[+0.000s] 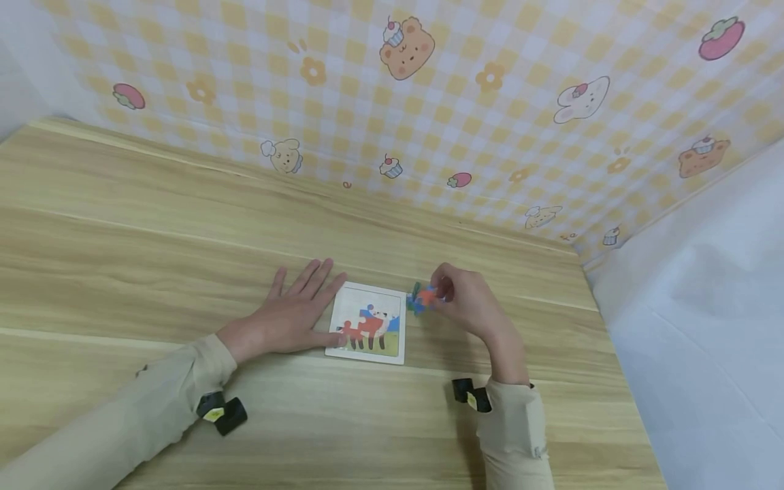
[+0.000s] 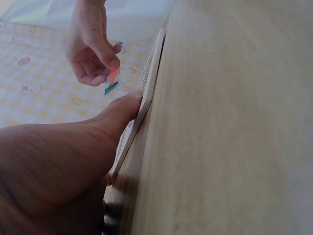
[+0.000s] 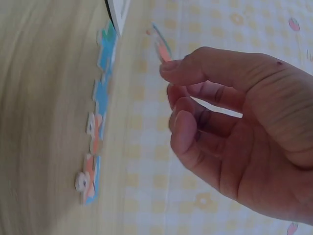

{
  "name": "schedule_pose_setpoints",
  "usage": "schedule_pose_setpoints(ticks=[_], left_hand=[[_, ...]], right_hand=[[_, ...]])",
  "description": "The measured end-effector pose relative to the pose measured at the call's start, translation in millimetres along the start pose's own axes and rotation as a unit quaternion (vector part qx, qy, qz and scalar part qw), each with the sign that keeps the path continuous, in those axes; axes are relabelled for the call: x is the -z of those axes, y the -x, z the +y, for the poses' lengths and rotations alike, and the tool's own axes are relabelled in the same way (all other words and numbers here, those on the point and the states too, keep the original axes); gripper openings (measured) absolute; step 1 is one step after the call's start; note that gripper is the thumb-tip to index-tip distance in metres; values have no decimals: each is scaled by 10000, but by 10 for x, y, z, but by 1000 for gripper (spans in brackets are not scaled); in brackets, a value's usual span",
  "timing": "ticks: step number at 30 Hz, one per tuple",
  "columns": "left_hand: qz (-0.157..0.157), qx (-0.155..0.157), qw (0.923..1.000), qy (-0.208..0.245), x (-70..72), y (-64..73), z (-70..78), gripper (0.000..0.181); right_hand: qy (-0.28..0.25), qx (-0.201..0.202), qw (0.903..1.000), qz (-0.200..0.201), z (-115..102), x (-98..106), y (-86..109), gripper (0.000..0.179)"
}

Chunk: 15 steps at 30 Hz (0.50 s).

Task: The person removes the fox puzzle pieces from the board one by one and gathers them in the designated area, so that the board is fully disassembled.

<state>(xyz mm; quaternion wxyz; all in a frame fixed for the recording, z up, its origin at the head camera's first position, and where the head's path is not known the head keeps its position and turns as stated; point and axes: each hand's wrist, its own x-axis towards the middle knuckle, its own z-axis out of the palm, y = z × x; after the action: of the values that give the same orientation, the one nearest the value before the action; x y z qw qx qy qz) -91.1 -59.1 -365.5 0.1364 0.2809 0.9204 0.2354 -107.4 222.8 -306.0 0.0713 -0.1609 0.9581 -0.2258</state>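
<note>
A pale wood-grain worktop [image 1: 153, 272] spreads across my head view, backed at 12 o'clock by a yellow-and-white checked covering [image 1: 343, 116] printed with cartoon animals, flowers and strawberries; white sheeting [image 1: 692, 327] lies beyond its 3 o'clock edge. I see a person's beige sleeves [image 1: 141, 408] enter from 8 and 5 o'clock.

The left hand [image 1: 284, 321] lies with fingers straight and spread at the 9 o'clock side of a square, white-framed jigsaw board [image 1: 355, 299], its thumb pressing the board at 8 o'clock. The board rests flat between 6 and 7 o'clock of my view's centre, partly filled with a red-bodied animal picture [image 1: 372, 327].

At the board's 3 o'clock, the right hand [image 1: 474, 303] hovers, thumb and forefinger closed in a pinch. Black wrist-worn units [image 1: 222, 412] with yellow labels sit at 8 and 4 o'clock from the board.

My right-wrist view shows loose blue, orange and white jigsaw pieces [image 3: 100, 95] on the worktop, running from 11 towards 8 o'clock. Pinched above the worktop is one orange-and-green jigsaw piece [image 2: 113, 77].
</note>
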Motion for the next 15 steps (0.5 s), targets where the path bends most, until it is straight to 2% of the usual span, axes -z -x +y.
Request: schedule_pose_setpoints(ticks=[9,15], left_hand=[[-3,-6,10000,33,-8,4,-14,93],[-4,3,10000,13,-11,4,-16,93]], right_hand=[[-34,-250,9969,-751,78,48,34,15],[-267,-337,9887,-1436,59,60,56,16]])
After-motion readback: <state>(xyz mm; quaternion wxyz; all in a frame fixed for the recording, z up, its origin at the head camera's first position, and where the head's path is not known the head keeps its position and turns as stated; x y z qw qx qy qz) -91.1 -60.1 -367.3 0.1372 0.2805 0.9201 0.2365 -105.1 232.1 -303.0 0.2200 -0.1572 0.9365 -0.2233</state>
